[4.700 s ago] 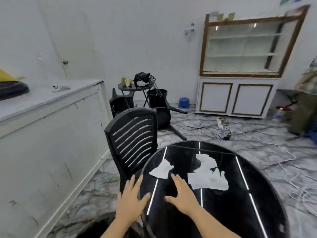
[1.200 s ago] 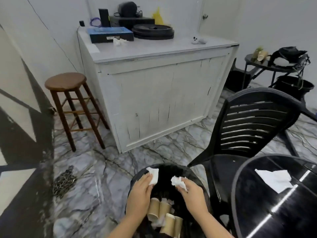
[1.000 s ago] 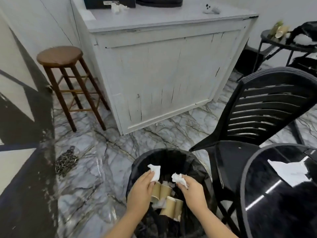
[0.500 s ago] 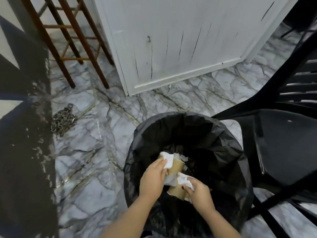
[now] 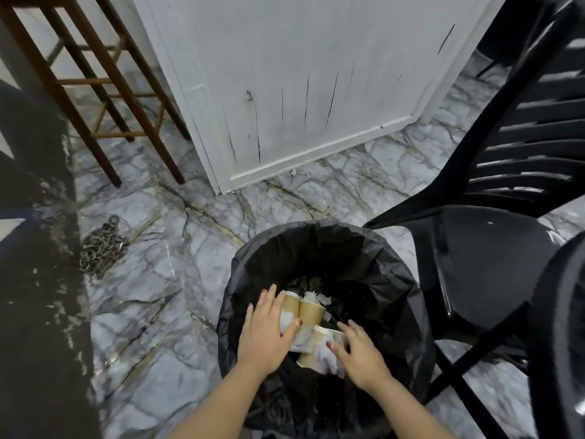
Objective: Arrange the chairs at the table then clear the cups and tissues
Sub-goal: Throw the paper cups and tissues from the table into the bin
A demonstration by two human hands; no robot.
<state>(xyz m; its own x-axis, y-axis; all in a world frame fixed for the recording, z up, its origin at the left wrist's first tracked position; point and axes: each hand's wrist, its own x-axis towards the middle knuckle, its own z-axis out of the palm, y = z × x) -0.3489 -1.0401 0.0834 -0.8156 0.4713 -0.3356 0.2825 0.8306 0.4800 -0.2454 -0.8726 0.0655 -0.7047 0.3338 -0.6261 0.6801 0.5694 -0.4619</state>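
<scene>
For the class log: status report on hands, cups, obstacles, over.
Left hand and right hand open, pressing paper cups and tissues into the lined bin. Nothing blocking; black chair beside.

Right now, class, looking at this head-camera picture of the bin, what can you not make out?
- Head view: how many paper cups lie in the bin; both hands and tissues cover some.
- Whether the left hand and right hand press or grip: fingers hidden.
- Stool seat: cut off by the top edge.
- Table: only a blurred rim, right edge.
</scene>
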